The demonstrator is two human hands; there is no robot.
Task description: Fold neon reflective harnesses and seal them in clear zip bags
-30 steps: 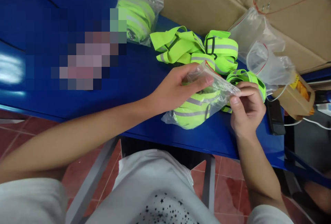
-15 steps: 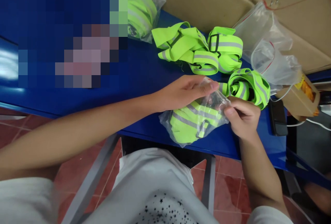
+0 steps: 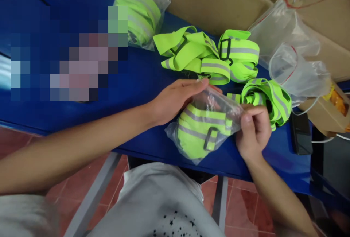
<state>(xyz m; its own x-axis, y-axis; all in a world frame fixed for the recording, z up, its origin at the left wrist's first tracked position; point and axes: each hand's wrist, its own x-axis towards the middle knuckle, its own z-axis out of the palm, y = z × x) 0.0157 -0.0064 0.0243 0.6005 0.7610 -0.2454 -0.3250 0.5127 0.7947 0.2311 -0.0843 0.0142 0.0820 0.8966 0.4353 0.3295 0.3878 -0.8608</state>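
Note:
A clear zip bag [image 3: 212,100] lies at the table's front edge with a neon yellow-green reflective strap [image 3: 197,131] folded inside. The strap's grey stripes and black buckle show through the plastic. My left hand [image 3: 183,96] holds the bag's upper left corner, thumb on top and fingers partly hidden behind the film. At the opposite corner, my right hand [image 3: 254,127] pinches the plastic between thumb and curled fingers. The bag's top edge is stretched between the two hands. Just beyond them sits a loose coiled strap [image 3: 277,98].
More loose reflective straps [image 3: 191,49] lie behind my hands on the blue table [image 3: 131,127]. A filled bag [image 3: 139,18] stands at the back left. Clear empty bags [image 3: 290,36], a black phone [image 3: 300,131] and an open cardboard box [image 3: 325,113] are at right. A pixelated patch covers the left.
My left hand has slid left along the bag's top edge, away from my right hand. The bunched plastic is now spread flatter. The whole view has shifted slightly.

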